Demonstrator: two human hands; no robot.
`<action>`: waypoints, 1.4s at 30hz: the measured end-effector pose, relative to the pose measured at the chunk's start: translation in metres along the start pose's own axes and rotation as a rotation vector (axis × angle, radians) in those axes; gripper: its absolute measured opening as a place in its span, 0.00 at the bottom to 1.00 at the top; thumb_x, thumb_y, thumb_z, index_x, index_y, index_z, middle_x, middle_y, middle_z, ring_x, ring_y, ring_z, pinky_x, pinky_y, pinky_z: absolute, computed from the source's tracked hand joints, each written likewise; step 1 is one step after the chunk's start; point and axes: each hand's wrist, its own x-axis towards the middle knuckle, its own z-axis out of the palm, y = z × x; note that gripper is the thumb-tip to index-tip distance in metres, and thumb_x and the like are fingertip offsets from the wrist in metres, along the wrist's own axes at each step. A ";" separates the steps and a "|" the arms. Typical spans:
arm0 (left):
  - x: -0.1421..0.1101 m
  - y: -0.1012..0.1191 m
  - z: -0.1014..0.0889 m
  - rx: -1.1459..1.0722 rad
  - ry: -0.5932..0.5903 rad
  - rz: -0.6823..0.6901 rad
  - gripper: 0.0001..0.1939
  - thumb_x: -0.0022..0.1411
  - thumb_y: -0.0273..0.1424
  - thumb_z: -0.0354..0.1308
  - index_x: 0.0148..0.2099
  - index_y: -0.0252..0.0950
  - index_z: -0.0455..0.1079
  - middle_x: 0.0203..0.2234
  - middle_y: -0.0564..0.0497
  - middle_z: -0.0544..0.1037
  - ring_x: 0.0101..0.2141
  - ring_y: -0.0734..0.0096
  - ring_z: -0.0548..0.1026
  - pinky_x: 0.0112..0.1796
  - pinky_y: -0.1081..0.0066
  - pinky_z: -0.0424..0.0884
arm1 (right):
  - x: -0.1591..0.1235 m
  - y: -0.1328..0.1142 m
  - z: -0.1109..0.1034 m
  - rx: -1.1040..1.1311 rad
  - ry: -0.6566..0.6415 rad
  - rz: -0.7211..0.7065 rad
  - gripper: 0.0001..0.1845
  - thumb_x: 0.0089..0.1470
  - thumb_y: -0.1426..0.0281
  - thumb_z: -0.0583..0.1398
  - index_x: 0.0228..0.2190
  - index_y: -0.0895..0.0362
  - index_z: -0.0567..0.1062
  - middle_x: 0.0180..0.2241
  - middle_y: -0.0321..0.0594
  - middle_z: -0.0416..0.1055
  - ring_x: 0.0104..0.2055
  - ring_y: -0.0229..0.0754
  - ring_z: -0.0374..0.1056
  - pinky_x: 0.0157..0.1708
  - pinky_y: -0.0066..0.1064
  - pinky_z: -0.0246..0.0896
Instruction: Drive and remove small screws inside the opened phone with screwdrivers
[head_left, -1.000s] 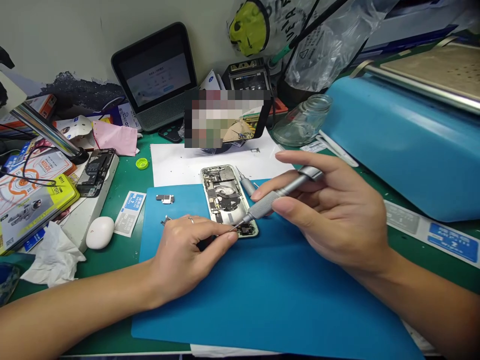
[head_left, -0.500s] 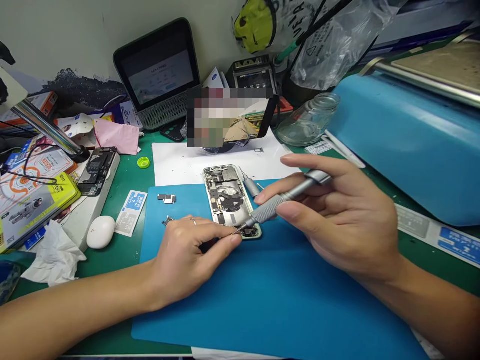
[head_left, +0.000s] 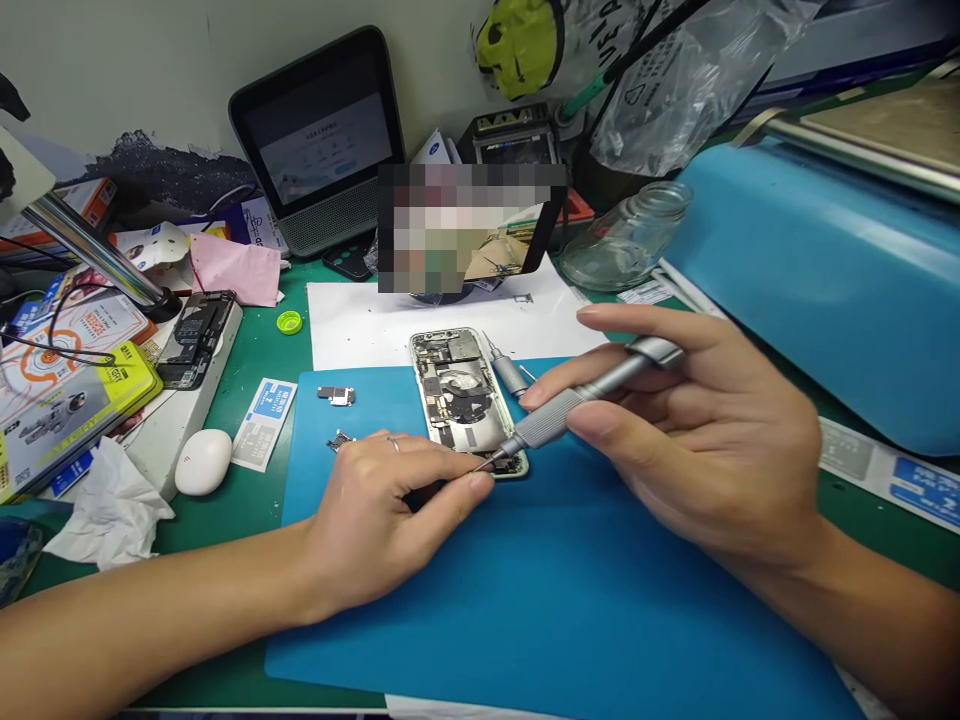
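Note:
An opened phone (head_left: pixel 459 392) with its insides showing lies on a blue mat (head_left: pixel 540 600). My right hand (head_left: pixel 697 440) grips a grey screwdriver (head_left: pixel 577 400), whose tip rests at the phone's near end. My left hand (head_left: pixel 390 510) is pinched beside that same corner, its fingertips closed on a thin dark tool I cannot make out; a ring shows on one finger. Two small loose parts (head_left: pixel 335 396) lie on the mat left of the phone.
A second screwdriver (head_left: pixel 504 368) lies right of the phone. White paper (head_left: pixel 360 320), a tablet (head_left: pixel 322 140), a glass jar (head_left: pixel 626 240), a blue machine (head_left: pixel 825 270), another opened phone (head_left: pixel 196 335) and a white earbud case (head_left: pixel 202 462) surround the mat.
The view has shifted slightly right and up. Both hands stay at the phone's near end with only small movements.

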 end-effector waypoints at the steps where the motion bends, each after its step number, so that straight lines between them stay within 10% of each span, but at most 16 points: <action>1: 0.000 0.000 0.000 0.000 -0.002 -0.001 0.05 0.72 0.25 0.65 0.43 0.33 0.83 0.37 0.50 0.87 0.36 0.67 0.85 0.39 0.69 0.71 | 0.000 0.000 0.000 0.004 0.000 0.004 0.21 0.61 0.69 0.69 0.55 0.41 0.78 0.34 0.32 0.84 0.36 0.39 0.83 0.29 0.25 0.79; 42: 0.000 -0.001 0.001 0.053 -0.016 -0.037 0.11 0.76 0.31 0.60 0.41 0.38 0.83 0.32 0.52 0.87 0.29 0.67 0.82 0.36 0.68 0.71 | -0.002 -0.002 -0.001 -0.089 0.015 -0.030 0.25 0.59 0.72 0.70 0.55 0.41 0.78 0.33 0.34 0.83 0.36 0.43 0.83 0.25 0.29 0.79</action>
